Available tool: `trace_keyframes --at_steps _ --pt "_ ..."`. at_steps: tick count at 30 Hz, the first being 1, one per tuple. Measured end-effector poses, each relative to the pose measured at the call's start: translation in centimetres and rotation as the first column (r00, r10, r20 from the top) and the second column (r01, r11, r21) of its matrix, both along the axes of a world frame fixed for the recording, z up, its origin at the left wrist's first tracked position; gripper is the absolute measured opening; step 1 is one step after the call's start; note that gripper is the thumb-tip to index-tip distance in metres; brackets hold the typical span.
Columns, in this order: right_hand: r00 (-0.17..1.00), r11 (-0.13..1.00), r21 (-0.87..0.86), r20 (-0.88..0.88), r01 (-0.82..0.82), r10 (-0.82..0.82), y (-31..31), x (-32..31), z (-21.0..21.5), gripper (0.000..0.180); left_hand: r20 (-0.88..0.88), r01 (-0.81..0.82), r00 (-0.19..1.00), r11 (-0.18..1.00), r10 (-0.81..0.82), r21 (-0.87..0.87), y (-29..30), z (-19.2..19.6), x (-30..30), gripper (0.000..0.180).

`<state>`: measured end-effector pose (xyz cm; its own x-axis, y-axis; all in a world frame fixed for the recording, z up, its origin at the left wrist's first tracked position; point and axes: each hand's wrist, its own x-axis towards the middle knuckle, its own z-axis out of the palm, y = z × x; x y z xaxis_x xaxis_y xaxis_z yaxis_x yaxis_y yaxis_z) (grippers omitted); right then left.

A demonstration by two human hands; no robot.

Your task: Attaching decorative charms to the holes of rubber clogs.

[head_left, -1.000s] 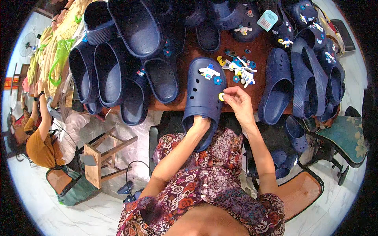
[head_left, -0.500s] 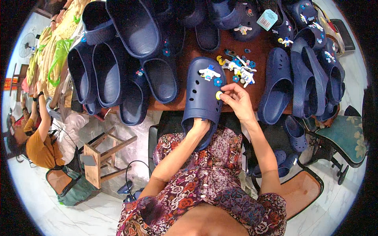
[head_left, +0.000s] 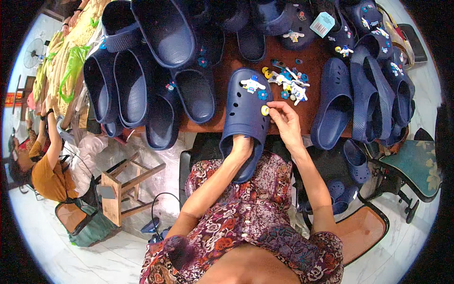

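A navy clog lies toe away from me at the table's front edge, its heel tilted down over my lap. My left hand reaches into its opening, with the fingers hidden inside. On the clog's toe are a white long-eared character charm with a blue hat and a blue flower charm. My right hand is closed, thumb and forefinger pinching a small yellow-and-white round charm against the clog's right side. Beyond that hand lies a loose pile of charms.
Several navy clogs crowd the left and back of the brown table. More clogs stand at the right, some decorated. A wooden stool is at lower left, an office chair at right. Another person sits at far left.
The clog and both hands have shifted very slightly in the picture, along with the whole scene. My right fingers remain at the yellow-and-white charm.
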<state>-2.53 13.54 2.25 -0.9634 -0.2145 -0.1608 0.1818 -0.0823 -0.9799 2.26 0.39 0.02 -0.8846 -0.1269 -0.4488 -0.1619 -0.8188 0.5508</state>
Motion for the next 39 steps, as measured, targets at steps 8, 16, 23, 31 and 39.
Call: trace_keyframes --at_steps 8,16,23,31,39 --pt "0.871 0.921 0.383 -0.474 0.071 0.131 -0.3 -0.8 1.9 0.018 0.003 0.086 0.996 0.979 -0.087 -0.186 -0.4 -0.8 0.3 0.042" --pt "0.962 0.946 0.314 -0.273 0.084 0.005 -1.3 -0.4 0.4 0.016 -0.262 0.212 0.941 0.977 -0.214 -0.037 -2.2 0.9 2.5 0.064" --pt "0.956 0.954 0.245 -0.277 0.172 -0.101 -1.1 0.0 -0.8 0.017 -0.061 0.176 0.979 0.963 -0.192 -0.204 -1.6 2.1 1.3 0.050" --pt "0.827 0.530 0.725 -0.558 0.441 0.075 4.2 -2.0 -0.2 0.023 -0.080 0.146 0.984 0.975 -0.162 -0.169 -1.5 2.0 1.5 0.057" --pt "0.819 0.398 0.775 -0.566 0.490 0.094 4.2 -2.7 -1.1 0.020 0.001 0.145 0.989 0.963 -0.149 -0.228 -1.5 2.8 1.7 0.058"
